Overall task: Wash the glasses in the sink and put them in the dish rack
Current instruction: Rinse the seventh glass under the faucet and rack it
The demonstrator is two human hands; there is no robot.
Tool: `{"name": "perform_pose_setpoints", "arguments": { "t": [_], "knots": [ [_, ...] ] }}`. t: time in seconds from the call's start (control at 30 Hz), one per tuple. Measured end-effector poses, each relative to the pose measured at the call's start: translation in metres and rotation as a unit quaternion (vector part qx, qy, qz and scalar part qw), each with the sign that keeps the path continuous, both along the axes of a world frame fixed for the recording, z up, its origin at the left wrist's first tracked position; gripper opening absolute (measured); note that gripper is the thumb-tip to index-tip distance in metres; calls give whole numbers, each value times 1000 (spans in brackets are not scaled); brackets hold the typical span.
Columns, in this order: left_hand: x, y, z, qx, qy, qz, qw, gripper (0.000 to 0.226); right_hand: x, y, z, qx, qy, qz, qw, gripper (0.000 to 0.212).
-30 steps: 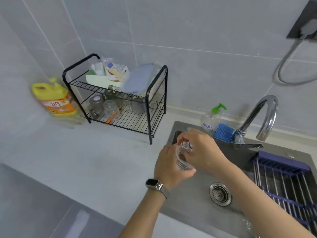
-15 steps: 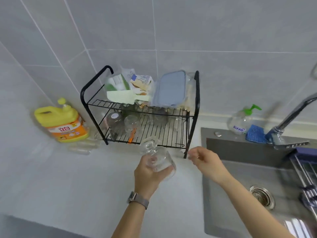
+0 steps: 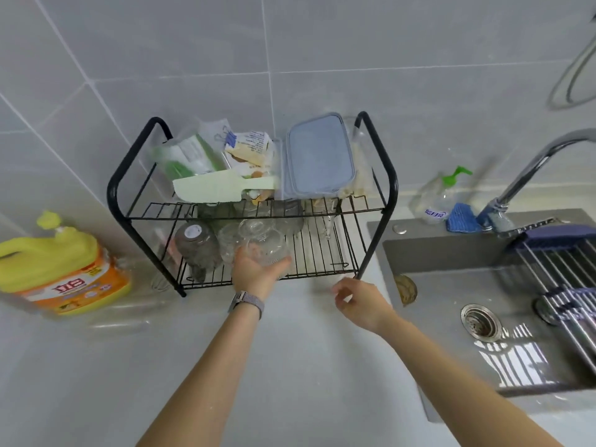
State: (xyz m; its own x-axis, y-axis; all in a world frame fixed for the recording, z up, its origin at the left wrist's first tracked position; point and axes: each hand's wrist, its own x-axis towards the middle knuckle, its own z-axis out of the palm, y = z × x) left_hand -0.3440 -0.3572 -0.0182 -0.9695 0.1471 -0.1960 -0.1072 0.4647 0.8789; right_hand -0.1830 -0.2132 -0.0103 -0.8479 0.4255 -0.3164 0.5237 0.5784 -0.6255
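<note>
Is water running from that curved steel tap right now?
Off, seemingly: no stream shows below the curved steel tap, though the grey sink looks wet.

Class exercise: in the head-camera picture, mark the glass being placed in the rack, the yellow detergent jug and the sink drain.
glass [image 3: 266, 250], head view, on its clear side wall.
yellow detergent jug [image 3: 48, 256], head view, on its yellow upper body.
sink drain [image 3: 480, 321], head view, on its metal strainer.

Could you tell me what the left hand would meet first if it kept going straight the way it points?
Probably the clear glasses already on the lower shelf of the dish rack. The left hand holds a glass at that shelf's front, pointing back toward them; depth between them is unclear.
</note>
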Motion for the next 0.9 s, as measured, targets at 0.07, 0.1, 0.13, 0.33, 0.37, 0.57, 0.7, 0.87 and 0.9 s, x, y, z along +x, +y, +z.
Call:
{"name": "perform_pose_setpoints", "arguments": {
  "t": [0.07, 0.1, 0.13, 0.33, 0.37, 0.57, 0.7, 0.87, 0.9],
  "knots": [
    [-9, 3, -7, -12, -5, -12, 1000, 70, 6, -1, -7, -9, -13, -21, 1000, 23],
    [-13, 5, -10, -19, -4, -21, 1000, 69, 9, -2, -10, -10, -22, -23, 999, 23],
    [-15, 8, -12, -27, -6, -28, 999, 68, 12, -3, -13, -11, -30, -22, 999, 24],
    [-21, 24, -17, -34, 4, -33, 999, 68, 26, -8, -23, -17, -44, -25, 999, 24],
    [-23, 27, -18, -36, 6, -29, 999, 71, 27, -10, -24, -19, -45, -24, 999, 24],
    [-31, 31, -27, -54, -3, -31, 998, 82, 29, -14, -26, -28, -35, -10, 999, 27],
    [-29, 36, -30, -55, -9, -30, 998, 82, 30, -15, -26, -38, -25, -10, 999, 26],
    [-29, 38, -34, -54, -13, -28, 998, 90, 31, -14, -26, -49, -19, -12, 999, 26],
    [-29, 38, -34, -60, -11, -30, 998, 93, 31, -14, -27, -51, -19, -10, 998, 26]
  ]
}}
